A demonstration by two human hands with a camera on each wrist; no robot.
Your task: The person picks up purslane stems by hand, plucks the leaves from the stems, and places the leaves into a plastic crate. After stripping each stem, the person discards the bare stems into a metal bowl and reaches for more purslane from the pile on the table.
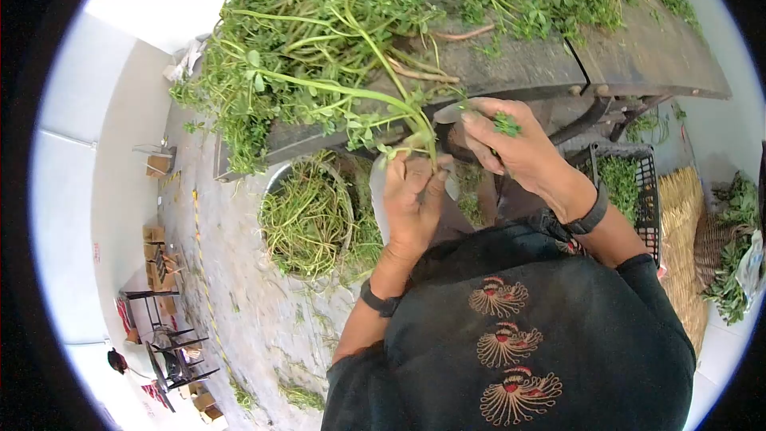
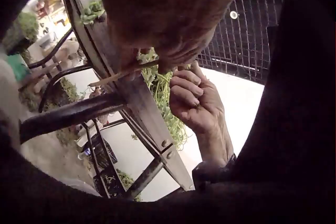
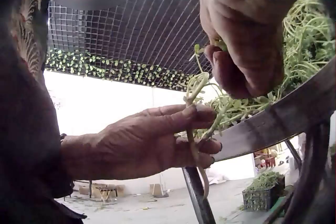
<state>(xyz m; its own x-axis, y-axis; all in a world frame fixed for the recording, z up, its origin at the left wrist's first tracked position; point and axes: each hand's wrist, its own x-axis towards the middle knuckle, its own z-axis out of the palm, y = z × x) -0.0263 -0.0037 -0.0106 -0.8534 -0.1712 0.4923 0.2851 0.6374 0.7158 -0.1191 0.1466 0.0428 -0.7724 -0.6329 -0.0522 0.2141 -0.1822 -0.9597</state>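
Two hands work one green stem at the near edge of a dark wooden table heaped with leafy greens.

Left hand (image 1: 411, 203) has its fingers and thumb curled round the lower end of a long stem (image 1: 351, 94), which runs from the pile (image 1: 335, 16) on the table (image 1: 511, 72) down over that near edge. Right hand (image 1: 519, 148) is just beside it, fingertips pinching a small leafy sprig (image 1: 505, 123). Below the edge stands a round basin (image 1: 307, 219) of stripped stalks; a black crate (image 1: 630, 183) of greens sits to the right. Done well, I judge, the left hand keeps the stem steady and taut while the right nips close at the joint, so only tender leaf comes away.
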